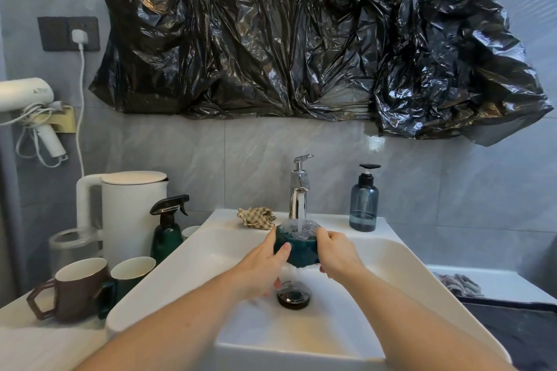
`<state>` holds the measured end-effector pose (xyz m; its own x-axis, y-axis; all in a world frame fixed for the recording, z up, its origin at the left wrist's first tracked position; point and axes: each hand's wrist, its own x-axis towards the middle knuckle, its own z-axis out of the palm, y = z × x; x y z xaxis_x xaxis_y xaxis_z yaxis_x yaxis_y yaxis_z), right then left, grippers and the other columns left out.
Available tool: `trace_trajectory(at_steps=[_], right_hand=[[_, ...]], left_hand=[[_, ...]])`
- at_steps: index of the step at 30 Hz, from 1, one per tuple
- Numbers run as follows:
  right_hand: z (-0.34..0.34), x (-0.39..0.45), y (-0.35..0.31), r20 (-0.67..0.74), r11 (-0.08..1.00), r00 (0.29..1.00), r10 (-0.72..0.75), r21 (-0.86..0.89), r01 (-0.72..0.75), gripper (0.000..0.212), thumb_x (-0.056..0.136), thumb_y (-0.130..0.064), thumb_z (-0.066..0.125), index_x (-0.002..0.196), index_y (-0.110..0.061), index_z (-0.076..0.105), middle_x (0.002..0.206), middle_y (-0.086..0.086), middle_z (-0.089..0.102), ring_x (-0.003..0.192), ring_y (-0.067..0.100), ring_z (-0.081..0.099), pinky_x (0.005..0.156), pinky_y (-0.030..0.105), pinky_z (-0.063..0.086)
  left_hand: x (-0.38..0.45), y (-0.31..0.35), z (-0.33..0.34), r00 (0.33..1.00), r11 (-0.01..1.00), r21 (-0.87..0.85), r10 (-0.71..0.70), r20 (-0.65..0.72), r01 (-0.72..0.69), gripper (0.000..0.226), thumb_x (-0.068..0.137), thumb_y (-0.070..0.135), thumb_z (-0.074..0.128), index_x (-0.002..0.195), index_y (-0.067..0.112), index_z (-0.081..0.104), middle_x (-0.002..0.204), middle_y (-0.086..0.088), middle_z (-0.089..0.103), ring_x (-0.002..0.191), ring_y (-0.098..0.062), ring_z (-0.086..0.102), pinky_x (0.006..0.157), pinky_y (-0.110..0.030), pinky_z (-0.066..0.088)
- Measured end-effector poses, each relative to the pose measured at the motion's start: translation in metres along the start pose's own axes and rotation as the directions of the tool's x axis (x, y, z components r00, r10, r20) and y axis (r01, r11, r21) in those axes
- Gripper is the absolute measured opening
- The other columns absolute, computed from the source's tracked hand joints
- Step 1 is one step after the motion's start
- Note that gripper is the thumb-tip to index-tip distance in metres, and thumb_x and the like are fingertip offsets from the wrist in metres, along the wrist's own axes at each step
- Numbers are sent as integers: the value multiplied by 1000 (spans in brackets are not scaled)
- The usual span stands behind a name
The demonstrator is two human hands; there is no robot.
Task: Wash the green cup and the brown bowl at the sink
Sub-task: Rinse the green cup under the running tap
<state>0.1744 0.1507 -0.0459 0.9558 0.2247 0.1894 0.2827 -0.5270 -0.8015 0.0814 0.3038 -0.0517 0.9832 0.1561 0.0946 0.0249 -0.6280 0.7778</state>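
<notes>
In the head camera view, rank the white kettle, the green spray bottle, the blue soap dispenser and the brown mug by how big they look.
1. White kettle, clearly largest.
2. Brown mug, though it sits nearest the camera, so this is unsure.
3 and 4. Green spray bottle and blue soap dispenser look alike; no ranking.

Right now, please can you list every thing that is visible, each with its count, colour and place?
green cup: one, dark green, under the running water, held by both hands
chrome tap: one, silver, behind the basin, running
white ceramic sink: one, centre
drain plug: one, dark, basin bottom
blue pump bottle: one, right of tap
seashell: one, beige, left of tap
green spray bottle: one, left of sink
white kettle: one, left counter
brown mug: one, front left
green mug: one, beside it
hair dryer: one, white, left wall
black plastic sheet: one, wall
left hand; right hand
</notes>
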Motion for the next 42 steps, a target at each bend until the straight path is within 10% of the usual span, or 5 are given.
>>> trace_trajectory(at_steps=[42], right_hand=[[2, -5, -4, 170, 998, 985, 5, 56, -15, 34, 107, -34, 28, 117, -10, 51, 80, 9, 59, 57, 17, 55, 49, 25, 46]], left_hand=[[13, -4, 0, 996, 979, -202, -25, -90, 6, 55, 107, 49, 44, 159, 43, 25, 124, 0, 60, 71, -22, 57, 54, -29, 45]])
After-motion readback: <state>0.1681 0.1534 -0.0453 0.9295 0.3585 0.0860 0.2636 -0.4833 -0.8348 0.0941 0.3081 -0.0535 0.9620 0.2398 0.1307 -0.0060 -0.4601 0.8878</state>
